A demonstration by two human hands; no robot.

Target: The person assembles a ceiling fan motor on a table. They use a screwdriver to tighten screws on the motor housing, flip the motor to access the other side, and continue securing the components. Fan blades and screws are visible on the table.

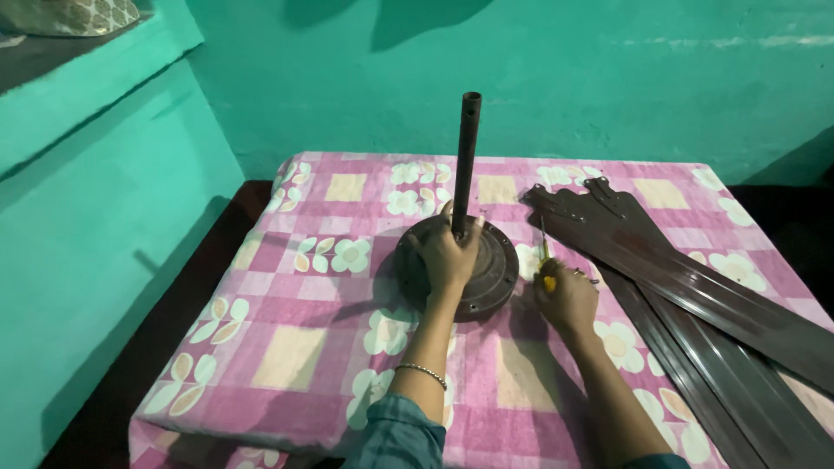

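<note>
A person's left hand [447, 256] rests w/ fingers spread flat on top of a round dark-brown metal ceiling-fan motor housing [486, 276], palm pressing the disc at the foot of its rod; the fingers are apart and curl round nothing. The housing sits near the centre of a table covered w/ a pink-and-purple checked cloth printed w/ white flowers [295, 339]. A thin silver bangle [422, 373] circles the left wrist, above a teal sleeve [395, 434].

A dark-brown metal downrod [466, 165] stands upright from the middle of the housing, w/ a small hole near its top end, rising in front of the teal painted wall [565, 78].

The right hand [566, 298] lies just beside the housing's right edge, fingers closed round the yellow handle of a slim screwdriver [544, 260]; its metal shaft points up and away from the person, close to the rim of the housing. Whether the tip touches anything can't be told.

To the right, approx. three long dark-brown metal fan blades [695, 287] lie stacked and overlapping on the cloth, mounting ends toward the centre, the rest running off toward the lower right corner. Right hand is near the blades, not touching them.

At upper left, a patterned cushion [69, 16] sits on a teal ledge.
</note>
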